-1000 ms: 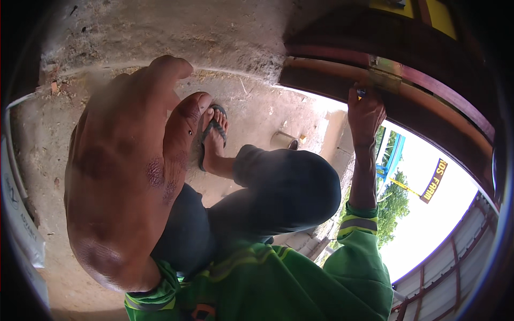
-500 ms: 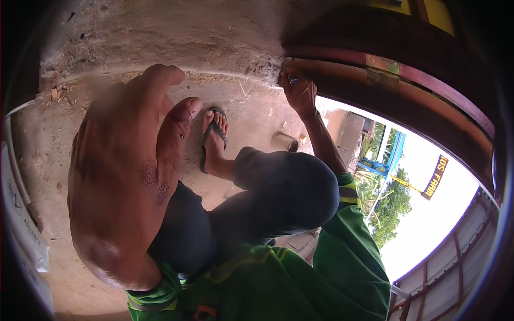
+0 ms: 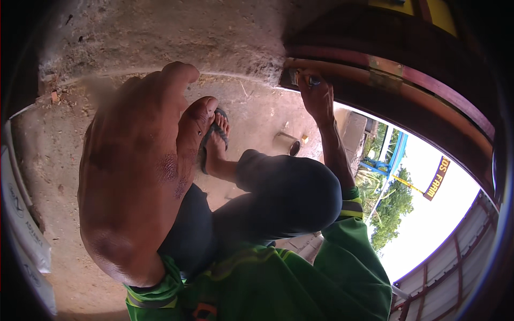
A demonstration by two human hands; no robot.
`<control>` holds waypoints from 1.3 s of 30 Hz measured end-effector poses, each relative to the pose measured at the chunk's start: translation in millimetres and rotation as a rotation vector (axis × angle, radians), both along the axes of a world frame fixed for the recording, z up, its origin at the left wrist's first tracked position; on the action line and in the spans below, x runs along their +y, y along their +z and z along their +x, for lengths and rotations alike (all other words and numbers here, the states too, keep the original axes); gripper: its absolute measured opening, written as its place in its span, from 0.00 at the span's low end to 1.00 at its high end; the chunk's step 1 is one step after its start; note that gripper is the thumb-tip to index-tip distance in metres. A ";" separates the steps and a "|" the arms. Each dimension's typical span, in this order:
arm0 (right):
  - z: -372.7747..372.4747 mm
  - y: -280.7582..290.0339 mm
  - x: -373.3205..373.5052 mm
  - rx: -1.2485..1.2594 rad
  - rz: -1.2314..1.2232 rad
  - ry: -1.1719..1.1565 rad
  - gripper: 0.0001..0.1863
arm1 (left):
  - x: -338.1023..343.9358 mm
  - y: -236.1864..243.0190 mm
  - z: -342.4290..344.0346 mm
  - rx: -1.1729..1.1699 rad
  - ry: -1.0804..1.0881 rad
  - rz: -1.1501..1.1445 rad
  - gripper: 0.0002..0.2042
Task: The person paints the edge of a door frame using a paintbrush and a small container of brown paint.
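Observation:
My left hand (image 3: 152,120) looms large at the left, raised close to the camera. Its thumb and a bent finger are apart, and nothing shows between them; the other fingers are mostly hidden. Farther off, my right hand (image 3: 317,96) reaches to the lower end of a brown wooden frame (image 3: 348,75). Its fingers are closed round what looks like a small paintbrush (image 3: 293,76), whose end lies against the frame by the wall's foot. Most of the handle is hidden by the fingers; a bluish bit shows.
A rough wall (image 3: 176,32) rises beyond the concrete floor (image 3: 251,112). A can (image 3: 286,143) lies or stands tilted near my bent knee (image 3: 289,195), beside a small yellowish block (image 3: 304,138). White sacks (image 3: 27,230) line the left edge. Daylight, plants and a hanging sign (image 3: 437,178) show at right.
My right hand has shifted right along the frame, away from the corner, uncovering the brush end. My left hand has drifted slightly right and now overlaps the sandalled foot more.

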State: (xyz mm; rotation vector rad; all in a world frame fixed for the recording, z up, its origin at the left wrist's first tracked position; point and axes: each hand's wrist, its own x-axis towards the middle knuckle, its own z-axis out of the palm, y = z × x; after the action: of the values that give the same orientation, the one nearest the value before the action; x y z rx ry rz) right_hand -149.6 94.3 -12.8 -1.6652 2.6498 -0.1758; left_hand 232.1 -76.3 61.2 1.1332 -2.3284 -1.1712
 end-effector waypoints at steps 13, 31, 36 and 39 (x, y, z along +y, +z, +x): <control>18.5 115.6 -17.4 0.163 -0.183 0.017 0.09 | -3.5 2.1 0.0 -0.013 0.001 0.017 0.14; 36.3 170.7 -4.2 0.178 -0.257 -0.030 0.04 | -7.0 -10.1 -26.1 0.041 -0.091 -0.075 0.14; 25.3 24.4 9.3 -0.024 -0.040 -0.074 0.03 | -5.7 2.8 -35.3 -0.015 -0.154 -0.010 0.13; 10.2 3.1 21.9 0.043 -0.023 -0.093 0.04 | -1.9 -0.3 -36.3 0.048 -0.198 -0.050 0.13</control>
State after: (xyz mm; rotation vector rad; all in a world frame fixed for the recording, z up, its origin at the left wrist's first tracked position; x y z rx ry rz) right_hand -139.4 116.3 -9.7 -1.5704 2.7696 -0.1729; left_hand 195.8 -78.2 60.9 0.8638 -2.4624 -1.1837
